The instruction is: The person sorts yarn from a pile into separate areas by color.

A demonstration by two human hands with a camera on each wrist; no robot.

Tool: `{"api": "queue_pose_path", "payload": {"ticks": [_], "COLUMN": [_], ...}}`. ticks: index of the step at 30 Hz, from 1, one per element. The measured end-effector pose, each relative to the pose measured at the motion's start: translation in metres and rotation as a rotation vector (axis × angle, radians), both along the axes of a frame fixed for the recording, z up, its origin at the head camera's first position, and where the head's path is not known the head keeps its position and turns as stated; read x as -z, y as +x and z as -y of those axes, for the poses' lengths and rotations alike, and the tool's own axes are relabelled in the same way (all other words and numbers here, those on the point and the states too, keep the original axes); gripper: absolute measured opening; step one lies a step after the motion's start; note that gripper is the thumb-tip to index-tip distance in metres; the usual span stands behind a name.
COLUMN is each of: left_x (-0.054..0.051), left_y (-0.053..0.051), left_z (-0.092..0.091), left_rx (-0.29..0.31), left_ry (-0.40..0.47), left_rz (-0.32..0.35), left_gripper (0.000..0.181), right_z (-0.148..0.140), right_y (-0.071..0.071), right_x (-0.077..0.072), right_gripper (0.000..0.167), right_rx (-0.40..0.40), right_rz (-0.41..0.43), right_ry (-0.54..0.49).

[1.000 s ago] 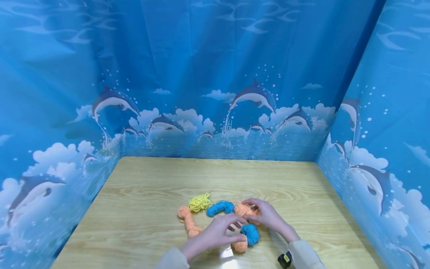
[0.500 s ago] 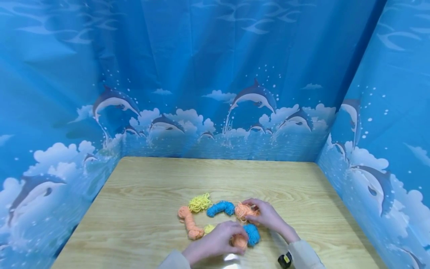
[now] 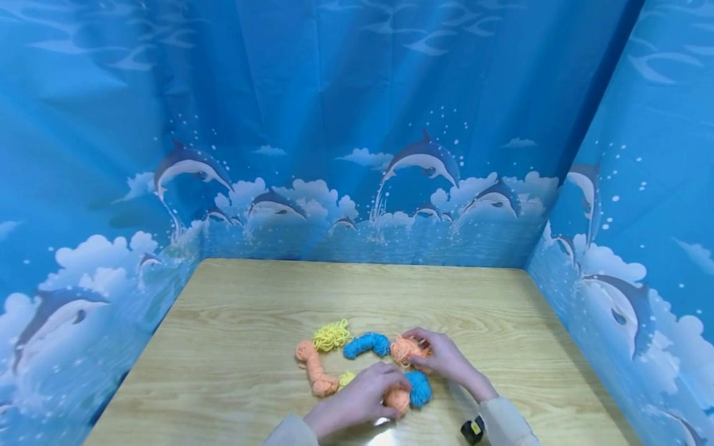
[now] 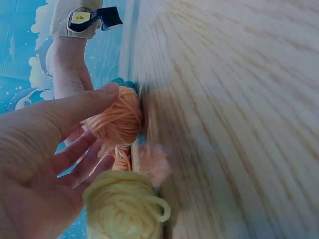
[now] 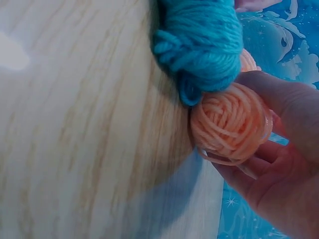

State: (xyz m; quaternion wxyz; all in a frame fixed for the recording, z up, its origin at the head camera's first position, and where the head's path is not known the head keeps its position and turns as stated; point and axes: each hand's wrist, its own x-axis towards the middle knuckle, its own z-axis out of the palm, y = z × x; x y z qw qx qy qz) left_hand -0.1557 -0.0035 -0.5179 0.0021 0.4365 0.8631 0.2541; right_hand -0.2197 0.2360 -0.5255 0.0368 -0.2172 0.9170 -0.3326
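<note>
Recording yarn pieces set in a rough ring on the wood-grain table (image 3: pixel 251 310); clock positions read from the head view, ring centre as pivot. Left hand (image 3: pixel 368 393), entering from 7 o'clock, has thumb and fingers set around the peach ball (image 3: pixel 397 402) at 4 to 5 o'clock. Right hand (image 3: pixel 443 356), from 4 o'clock, holds the loose peach bundle (image 3: pixel 403 350) at 2 o'clock, thumb on one side and fingers on the other. Both hands are narrowed to the width of their yarn.

Between the two held pieces, near 3 to 4 o'clock: the blue ball (image 3: pixel 421 390). Right wrist view has it against the loose peach bundle, a short loop hanging from it.

Rest of ring: blue skein (image 3: pixel 366 344), bent, 12 o'clock; loose yellow bundle (image 3: pixel 332 336), 10 to 11 o'clock; long peach skein (image 3: pixel 316 368), knobbed at both ends, 9 o'clock; yellow ball (image 4: pixel 124 206), about 8 o'clock, partly covered by the left hand in the head view, one loop loose. Left fingertips lie behind the peach ball in the left wrist view, so their exact contact is uncertain.

Beyond the table at 12 o'clock: blue curtain (image 3: pixel 334 93) printed with dolphins.
</note>
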Motion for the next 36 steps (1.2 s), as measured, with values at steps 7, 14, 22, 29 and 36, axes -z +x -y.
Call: {"api": "queue_pose_path", "payload": {"ticks": [7, 14, 22, 29, 36], "left_x": [-0.001, 0.000, 0.002, 0.001, 0.000], "left_y": [0.000, -0.002, -0.005, -0.006, -0.006], "left_z": [0.000, 0.000, 0.000, -0.001, -0.001], "left_rx": [0.000, 0.015, 0.025, 0.031, 0.048], "left_ry": [-0.013, 0.005, 0.005, -0.010, -0.003], "left_rz": [0.011, 0.015, 0.012, 0.033, 0.020], "left_gripper": [0.041, 0.042, 0.042, 0.045, 0.045], "right_z": [-0.001, -0.004, -0.007, -0.009, -0.013], "right_y": [-0.001, -0.007, -0.019, -0.032, -0.045], "right_x": [-0.005, -0.013, -0.025, -0.038, -0.048], "right_gripper": [0.042, 0.042, 0.042, 0.044, 0.046], "right_rx": [0.047, 0.065, 0.109, 0.171, 0.238], "right_rz": [0.013, -0.028, -0.071, -0.092, -0.119], "right_ry": [0.003, -0.013, -0.041, -0.081, -0.084]}}
